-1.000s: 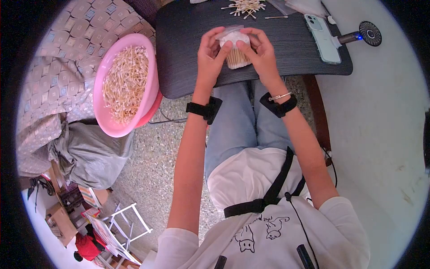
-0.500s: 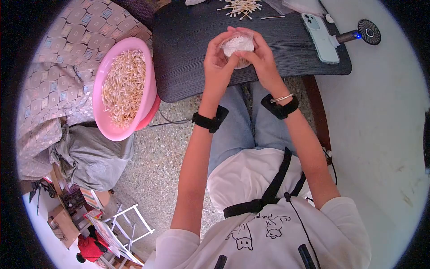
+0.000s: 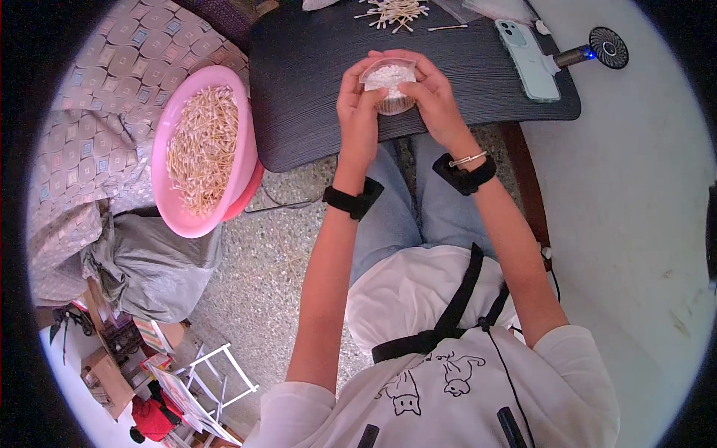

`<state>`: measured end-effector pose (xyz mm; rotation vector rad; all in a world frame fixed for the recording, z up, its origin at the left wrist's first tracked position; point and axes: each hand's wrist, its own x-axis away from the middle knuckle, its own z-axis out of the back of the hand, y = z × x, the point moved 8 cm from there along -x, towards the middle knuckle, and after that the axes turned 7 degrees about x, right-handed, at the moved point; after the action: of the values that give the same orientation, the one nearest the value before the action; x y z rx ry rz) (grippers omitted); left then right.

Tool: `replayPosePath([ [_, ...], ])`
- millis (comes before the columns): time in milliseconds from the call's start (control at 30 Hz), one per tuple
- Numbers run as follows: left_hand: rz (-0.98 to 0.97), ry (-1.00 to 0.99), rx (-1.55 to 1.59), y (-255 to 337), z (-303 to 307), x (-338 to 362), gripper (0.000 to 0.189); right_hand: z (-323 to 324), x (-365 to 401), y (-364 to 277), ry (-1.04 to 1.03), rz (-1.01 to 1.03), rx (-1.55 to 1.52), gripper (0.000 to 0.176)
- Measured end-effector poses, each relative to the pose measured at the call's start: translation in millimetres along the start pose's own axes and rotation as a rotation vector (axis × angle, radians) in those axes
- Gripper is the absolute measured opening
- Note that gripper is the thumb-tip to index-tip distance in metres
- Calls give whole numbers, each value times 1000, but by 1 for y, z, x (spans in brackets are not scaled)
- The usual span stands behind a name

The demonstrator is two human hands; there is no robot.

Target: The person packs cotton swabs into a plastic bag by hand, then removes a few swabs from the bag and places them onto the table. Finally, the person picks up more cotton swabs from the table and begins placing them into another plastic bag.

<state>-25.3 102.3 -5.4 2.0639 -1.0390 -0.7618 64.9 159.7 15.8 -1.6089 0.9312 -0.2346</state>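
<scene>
Head view: both hands closed around a clear pack of swabs (image 3: 389, 84), held just above the near edge of the dark table (image 3: 306, 97). The left hand (image 3: 357, 108) clamped its left side, thumb on the front; the right hand (image 3: 435, 95) wrapped the right side. White tips faced up, wooden sticks below. A pink basin (image 3: 248, 142) of swabs sat left; a phone (image 3: 526, 48) lay far right.

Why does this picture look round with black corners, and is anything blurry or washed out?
Head view: a fisheye lens bows the dark table and leaves a black ring; light is soft and even, without hard shadows; the left hand, right hand and pack of cotton swabs look sharp.
</scene>
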Motion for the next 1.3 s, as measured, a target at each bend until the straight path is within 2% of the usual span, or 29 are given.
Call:
replayPosePath([
  [300, 30, -25, 75, 3, -4, 1, 43, 5, 0, 12, 29, -47, -9, 33],
  [433, 0, -7, -6, 1, 0, 0, 42, 6, 1, 16, 40, -63, 2, 30],
  [533, -19, 5, -65, 0, 2, 0, 41, 7, 2, 18, 30, -68, 48, 35],
  [700, -64, 11, -148, -3, 2, -4, 39, 8, 3, 16, 63, -28, 117, 33],
  [900, -69, -2, -54, -1, -4, -2, 35, 5, 3, 11, 50, -20, 141, 34],
  [1033, -22, -8, -126, 0, -5, -3, 35, 6, 4, 10, 49, 8, 197, 35],
  [1300, 24, 44, -94, -7, -1, -6, 31, 11, 0, 19, 83, -78, 140, 23],
])
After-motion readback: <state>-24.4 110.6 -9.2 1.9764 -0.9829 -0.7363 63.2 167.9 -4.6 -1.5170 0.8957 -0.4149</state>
